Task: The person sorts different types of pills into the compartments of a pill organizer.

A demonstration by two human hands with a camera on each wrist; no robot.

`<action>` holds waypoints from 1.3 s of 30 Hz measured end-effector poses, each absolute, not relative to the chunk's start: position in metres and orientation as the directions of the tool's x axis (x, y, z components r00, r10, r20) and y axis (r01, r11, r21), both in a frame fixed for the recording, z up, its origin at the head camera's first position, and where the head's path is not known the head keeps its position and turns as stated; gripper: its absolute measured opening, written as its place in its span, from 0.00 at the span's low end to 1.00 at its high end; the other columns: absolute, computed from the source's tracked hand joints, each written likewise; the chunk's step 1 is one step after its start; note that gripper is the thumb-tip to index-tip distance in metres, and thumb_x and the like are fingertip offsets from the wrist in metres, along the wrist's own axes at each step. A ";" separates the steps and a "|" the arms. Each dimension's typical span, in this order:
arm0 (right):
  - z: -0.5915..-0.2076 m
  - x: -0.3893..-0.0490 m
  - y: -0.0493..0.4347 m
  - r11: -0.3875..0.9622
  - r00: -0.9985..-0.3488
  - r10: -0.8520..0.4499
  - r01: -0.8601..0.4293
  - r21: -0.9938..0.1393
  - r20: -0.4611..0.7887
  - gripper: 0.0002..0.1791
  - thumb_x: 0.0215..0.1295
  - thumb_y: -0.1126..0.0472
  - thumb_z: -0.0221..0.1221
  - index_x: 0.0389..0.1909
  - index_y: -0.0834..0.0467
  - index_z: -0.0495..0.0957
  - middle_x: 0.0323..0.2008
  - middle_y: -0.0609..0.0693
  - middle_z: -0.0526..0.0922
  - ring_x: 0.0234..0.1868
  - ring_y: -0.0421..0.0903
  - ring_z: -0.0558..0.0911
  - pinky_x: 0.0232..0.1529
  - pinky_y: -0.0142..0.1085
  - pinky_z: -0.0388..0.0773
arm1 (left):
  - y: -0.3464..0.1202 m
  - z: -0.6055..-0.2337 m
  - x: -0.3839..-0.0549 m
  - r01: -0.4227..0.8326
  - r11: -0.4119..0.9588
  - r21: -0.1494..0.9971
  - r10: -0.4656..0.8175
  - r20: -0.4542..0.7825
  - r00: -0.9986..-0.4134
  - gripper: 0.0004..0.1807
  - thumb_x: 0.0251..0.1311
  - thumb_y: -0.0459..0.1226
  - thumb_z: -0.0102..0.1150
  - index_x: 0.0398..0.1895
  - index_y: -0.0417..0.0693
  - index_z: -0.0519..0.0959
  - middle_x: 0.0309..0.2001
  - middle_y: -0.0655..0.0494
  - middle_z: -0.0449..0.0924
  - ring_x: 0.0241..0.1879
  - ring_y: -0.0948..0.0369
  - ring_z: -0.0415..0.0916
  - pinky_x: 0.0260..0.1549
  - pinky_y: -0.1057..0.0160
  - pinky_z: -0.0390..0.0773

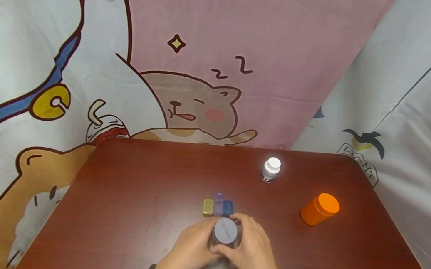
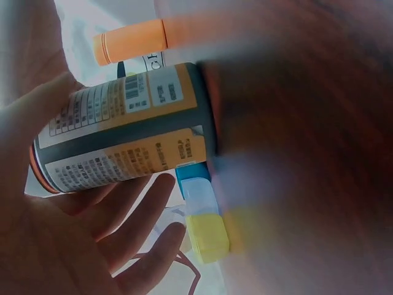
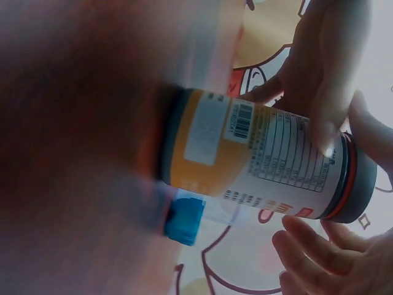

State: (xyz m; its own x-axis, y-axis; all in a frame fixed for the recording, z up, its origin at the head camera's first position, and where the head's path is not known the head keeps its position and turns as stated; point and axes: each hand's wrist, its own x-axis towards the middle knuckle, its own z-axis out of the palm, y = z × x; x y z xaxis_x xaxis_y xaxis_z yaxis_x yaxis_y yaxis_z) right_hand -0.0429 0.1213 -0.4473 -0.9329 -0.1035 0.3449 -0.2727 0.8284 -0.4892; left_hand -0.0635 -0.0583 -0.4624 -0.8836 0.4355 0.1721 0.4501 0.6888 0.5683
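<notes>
A supplement bottle (image 2: pixel 123 132) with a grey lid (image 1: pixel 225 231) and an orange, white and grey label stands upright near the front of the table. My left hand (image 1: pixel 194 241) grips its left side, the thumb laid along the label in the right wrist view. From the right, my right hand (image 1: pixel 254 245) holds the bottle near the lid, thumb in front and index finger behind. Just beyond the bottle are small pill boxes: one yellow (image 1: pixel 208 207), one purple (image 1: pixel 218 205) and one blue (image 1: pixel 228 208).
On the dark red-brown table (image 1: pixel 127 211), a white bottle (image 1: pixel 271 169) stands at the back right. An orange bottle (image 1: pixel 319 209) is farther right. A cartoon-printed cloth (image 1: pixel 282 43) hangs behind the table.
</notes>
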 end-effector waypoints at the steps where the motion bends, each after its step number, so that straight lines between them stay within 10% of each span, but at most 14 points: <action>1: -0.447 -0.043 0.122 0.820 -0.940 -0.087 -0.255 -0.512 0.329 0.46 0.30 0.36 0.84 0.52 0.51 0.79 0.42 0.42 0.85 0.41 0.42 0.82 0.44 0.40 0.81 | -0.057 -0.463 -0.064 0.451 0.690 0.566 0.432 0.178 -0.884 0.36 0.53 0.56 0.77 0.64 0.54 0.79 0.59 0.58 0.86 0.58 0.56 0.84 0.55 0.50 0.84; 18: -0.462 -0.053 0.128 0.659 -0.803 -0.136 -0.511 -0.552 0.581 0.36 0.29 0.52 0.87 0.45 0.51 0.83 0.45 0.39 0.84 0.49 0.40 0.81 0.54 0.28 0.78 | -0.052 -0.467 -0.064 0.426 0.716 0.553 0.375 0.211 -0.903 0.31 0.47 0.54 0.80 0.54 0.55 0.83 0.46 0.60 0.89 0.46 0.60 0.86 0.44 0.54 0.85; 39: -0.464 -0.074 0.158 0.250 -0.775 -0.504 -0.553 -0.795 0.381 0.36 0.58 0.63 0.74 0.70 0.54 0.76 0.62 0.50 0.82 0.64 0.41 0.78 0.69 0.33 0.73 | -0.066 -0.467 -0.071 0.349 0.603 0.717 0.439 0.067 -0.896 0.38 0.48 0.51 0.82 0.63 0.50 0.81 0.55 0.53 0.88 0.53 0.52 0.86 0.48 0.48 0.86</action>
State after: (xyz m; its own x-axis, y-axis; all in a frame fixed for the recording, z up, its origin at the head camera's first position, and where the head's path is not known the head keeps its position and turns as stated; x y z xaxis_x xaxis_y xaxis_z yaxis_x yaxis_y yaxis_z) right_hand -0.0742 0.1584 -0.4642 -0.7753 -0.5037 0.3810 -0.5529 0.2499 -0.7948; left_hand -0.0706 -0.0657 -0.4666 -0.8959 0.4392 0.0667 0.3491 0.6032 0.7171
